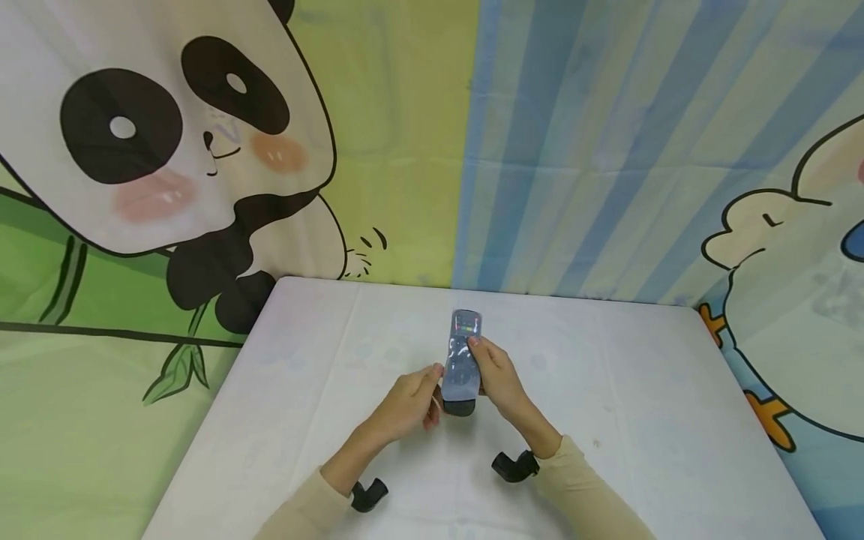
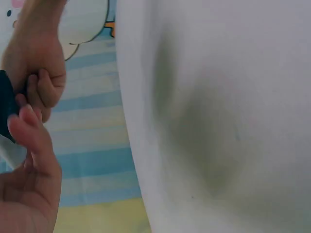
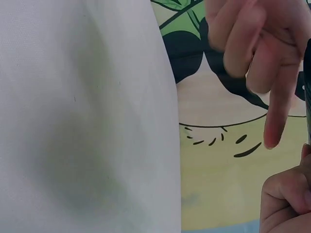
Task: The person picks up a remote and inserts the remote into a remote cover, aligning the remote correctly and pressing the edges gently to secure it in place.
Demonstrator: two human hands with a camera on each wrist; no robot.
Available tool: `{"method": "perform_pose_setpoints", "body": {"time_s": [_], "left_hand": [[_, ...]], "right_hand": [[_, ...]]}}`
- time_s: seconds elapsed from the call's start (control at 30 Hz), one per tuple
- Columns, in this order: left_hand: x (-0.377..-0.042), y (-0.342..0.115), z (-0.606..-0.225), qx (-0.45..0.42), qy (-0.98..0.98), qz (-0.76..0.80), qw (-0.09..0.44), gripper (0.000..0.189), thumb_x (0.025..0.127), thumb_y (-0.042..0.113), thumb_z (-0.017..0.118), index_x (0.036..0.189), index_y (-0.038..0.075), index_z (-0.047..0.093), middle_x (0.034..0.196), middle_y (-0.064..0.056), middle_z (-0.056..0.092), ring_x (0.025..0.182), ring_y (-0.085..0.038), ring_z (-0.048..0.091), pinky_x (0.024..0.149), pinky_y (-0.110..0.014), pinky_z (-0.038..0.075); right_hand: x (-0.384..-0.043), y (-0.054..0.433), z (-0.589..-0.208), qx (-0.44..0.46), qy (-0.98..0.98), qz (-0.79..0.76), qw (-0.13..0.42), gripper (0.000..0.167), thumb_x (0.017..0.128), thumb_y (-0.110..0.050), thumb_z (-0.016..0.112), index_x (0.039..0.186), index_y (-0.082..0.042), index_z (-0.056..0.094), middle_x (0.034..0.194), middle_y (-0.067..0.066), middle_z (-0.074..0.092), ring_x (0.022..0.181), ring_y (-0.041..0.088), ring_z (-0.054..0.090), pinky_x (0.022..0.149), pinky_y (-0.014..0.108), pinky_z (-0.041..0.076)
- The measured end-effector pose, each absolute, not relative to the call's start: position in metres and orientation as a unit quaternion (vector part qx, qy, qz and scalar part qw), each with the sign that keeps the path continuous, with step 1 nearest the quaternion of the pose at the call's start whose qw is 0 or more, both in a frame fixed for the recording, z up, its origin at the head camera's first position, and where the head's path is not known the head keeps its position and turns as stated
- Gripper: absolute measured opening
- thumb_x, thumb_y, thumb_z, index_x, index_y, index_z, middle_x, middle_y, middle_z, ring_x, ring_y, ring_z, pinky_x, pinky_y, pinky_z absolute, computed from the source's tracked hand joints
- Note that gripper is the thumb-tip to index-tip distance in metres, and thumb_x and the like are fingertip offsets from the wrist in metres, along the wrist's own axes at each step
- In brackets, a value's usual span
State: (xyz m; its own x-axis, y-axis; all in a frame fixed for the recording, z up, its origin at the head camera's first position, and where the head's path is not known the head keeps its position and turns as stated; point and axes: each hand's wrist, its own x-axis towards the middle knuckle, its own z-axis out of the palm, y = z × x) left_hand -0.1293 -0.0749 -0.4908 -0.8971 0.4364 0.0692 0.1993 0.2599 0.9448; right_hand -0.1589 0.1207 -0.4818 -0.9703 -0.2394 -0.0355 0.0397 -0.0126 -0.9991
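A grey remote control (image 1: 460, 409) stands tilted up above the table in a clear plastic sleeve (image 1: 462, 367). Its dark lower end pokes out, and a row of small coloured buttons shows near the top. My right hand (image 1: 501, 379) grips it from the right, thumb lying over the front and fingers curled behind. At the sleeve's left edge, my left hand (image 1: 405, 405) pinches with thumb and fingertip, the other fingers loosely bent. In the left wrist view a dark slice of the remote and a pale flap (image 2: 12, 153) show beside the fingers.
A white-covered table (image 1: 324, 450) lies beneath the hands. Behind it hangs a cartoon backdrop (image 1: 398, 150) with a panda and blue stripes. Black wrist camera mounts (image 1: 370, 495) jut inward from both sleeve cuffs.
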Motion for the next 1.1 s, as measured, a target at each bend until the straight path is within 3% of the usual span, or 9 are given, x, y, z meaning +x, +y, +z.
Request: {"method": "perform_pose_setpoints", "body": {"time_s": [0.07, 0.13, 0.23, 0.43, 0.57, 0.67, 0.83, 0.93, 1.1], "left_hand": [[-0.131, -0.077, -0.493, 0.231, 0.827, 0.512, 0.008, 0.032, 0.108, 0.029, 0.047, 0.129, 0.007, 0.058, 0.101, 0.000, 0.065, 0.072, -0.014, 0.064, 0.056, -0.030, 0.055], [-0.134, -0.079, -0.495, 0.271, 0.851, 0.440, -0.091, 0.041, 0.100, 0.017, 0.063, 0.139, 0.012, 0.052, 0.121, -0.003, 0.056, 0.091, -0.015, 0.062, 0.067, -0.026, 0.055], [-0.139, -0.080, -0.496, 0.340, 0.849, 0.352, -0.200, 0.056, 0.086, 0.009, 0.080, 0.137, 0.015, 0.057, 0.136, -0.012, 0.046, 0.111, -0.023, 0.055, 0.079, -0.027, 0.053], [-0.146, -0.079, -0.493, 0.412, 0.825, 0.289, -0.256, 0.071, 0.069, 0.026, 0.093, 0.131, 0.010, 0.061, 0.138, -0.015, 0.046, 0.118, -0.026, 0.048, 0.087, -0.029, 0.050], [-0.141, -0.078, -0.493, 0.381, 0.839, 0.350, -0.170, 0.105, 0.064, 0.048, 0.093, 0.146, 0.006, 0.044, 0.137, -0.011, 0.045, 0.117, -0.024, 0.052, 0.087, -0.031, 0.052], [-0.135, -0.078, -0.496, 0.322, 0.841, 0.431, -0.056, 0.105, 0.067, 0.056, 0.089, 0.147, 0.007, 0.041, 0.122, -0.001, 0.055, 0.102, -0.021, 0.060, 0.077, -0.030, 0.056], [-0.127, -0.072, -0.502, 0.276, 0.782, 0.545, 0.121, 0.038, 0.097, 0.046, 0.064, 0.105, 0.008, 0.064, 0.074, 0.004, 0.065, 0.059, -0.021, 0.063, 0.047, -0.028, 0.051], [-0.123, -0.069, -0.504, 0.268, 0.742, 0.584, 0.188, 0.045, 0.107, 0.041, 0.046, 0.081, 0.007, 0.061, 0.055, 0.000, 0.059, 0.041, -0.022, 0.055, 0.035, -0.029, 0.043], [-0.119, -0.065, -0.502, 0.270, 0.746, 0.585, 0.165, 0.053, 0.109, 0.037, 0.041, 0.066, 0.008, 0.052, 0.047, 0.004, 0.050, 0.035, -0.010, 0.047, 0.030, -0.027, 0.038]], "right_hand": [[-0.159, 0.122, -0.482, -0.064, 0.696, -0.707, 0.108, 0.056, 0.108, -0.045, 0.041, 0.120, 0.007, 0.057, 0.081, 0.011, 0.070, 0.066, 0.019, 0.071, 0.054, 0.029, 0.056], [-0.158, 0.124, -0.483, -0.061, 0.694, -0.708, 0.117, 0.058, 0.108, -0.045, 0.041, 0.124, 0.008, 0.057, 0.082, 0.011, 0.071, 0.066, 0.019, 0.071, 0.054, 0.029, 0.056], [-0.158, 0.124, -0.486, -0.068, 0.677, -0.719, 0.139, 0.063, 0.108, -0.046, 0.040, 0.133, 0.009, 0.052, 0.085, 0.012, 0.072, 0.068, 0.019, 0.072, 0.056, 0.030, 0.058], [-0.157, 0.123, -0.490, -0.061, 0.657, -0.732, 0.168, 0.067, 0.107, -0.049, 0.041, 0.136, 0.011, 0.049, 0.082, 0.010, 0.072, 0.066, 0.016, 0.071, 0.054, 0.028, 0.057], [-0.155, 0.121, -0.490, -0.037, 0.668, -0.731, 0.132, 0.064, 0.106, -0.051, 0.042, 0.133, 0.006, 0.054, 0.084, 0.012, 0.071, 0.068, 0.019, 0.071, 0.055, 0.031, 0.057], [-0.154, 0.122, -0.489, -0.047, 0.678, -0.730, 0.079, 0.061, 0.106, -0.051, 0.041, 0.133, 0.002, 0.055, 0.090, 0.019, 0.069, 0.072, 0.024, 0.071, 0.058, 0.034, 0.058], [-0.153, 0.125, -0.483, -0.088, 0.689, -0.719, 0.020, 0.049, 0.110, -0.040, 0.035, 0.129, 0.001, 0.053, 0.090, 0.016, 0.066, 0.074, 0.023, 0.071, 0.060, 0.034, 0.059], [-0.152, 0.123, -0.481, -0.102, 0.710, -0.697, -0.007, 0.039, 0.112, -0.025, 0.031, 0.123, 0.005, 0.054, 0.077, 0.009, 0.062, 0.062, 0.015, 0.064, 0.053, 0.026, 0.054], [-0.151, 0.115, -0.475, -0.120, 0.770, -0.623, -0.059, 0.033, 0.112, -0.014, 0.030, 0.118, 0.004, 0.057, 0.071, 0.003, 0.055, 0.058, 0.012, 0.051, 0.049, 0.026, 0.043]]}}
